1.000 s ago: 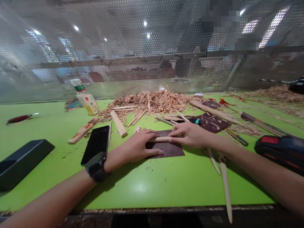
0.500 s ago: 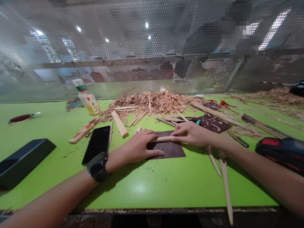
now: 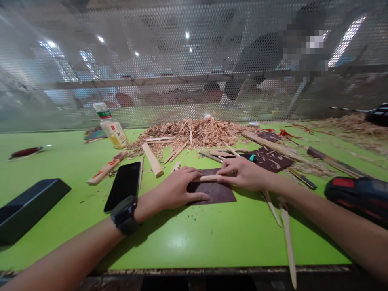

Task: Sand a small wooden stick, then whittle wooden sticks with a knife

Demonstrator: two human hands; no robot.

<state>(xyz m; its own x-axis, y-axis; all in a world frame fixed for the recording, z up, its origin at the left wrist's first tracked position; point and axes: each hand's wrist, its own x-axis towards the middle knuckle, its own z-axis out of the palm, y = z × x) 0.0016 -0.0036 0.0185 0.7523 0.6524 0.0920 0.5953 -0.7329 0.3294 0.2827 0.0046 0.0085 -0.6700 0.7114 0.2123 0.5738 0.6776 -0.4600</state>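
A short pale wooden stick [image 3: 209,178] lies across a dark sheet of sandpaper [image 3: 220,194] on the green table. My left hand [image 3: 178,188] has its fingers over the stick's left end, and its thumb rests apart on the sandpaper. The stick's right end is pinched between the thumb and fingers of my right hand [image 3: 241,173]. Part of the stick is hidden under my left fingers. Below my right forearm lie a long carved wooden piece [image 3: 288,244] that overhangs the front edge and a shorter pointed one [image 3: 273,209].
A heap of wood shavings [image 3: 194,131] lies before a perforated metal screen [image 3: 169,93]. On the left are a phone [image 3: 124,184], a bottle [image 3: 113,129], a black block [image 3: 32,208] and a red-handled tool [image 3: 26,152]. A black-and-red tool [image 3: 354,198] sits at right, past more sandpaper [image 3: 273,159].
My right hand has shifted very slightly left along with the stick, so a little less of it shows between my hands. The left hand stays nearly still.
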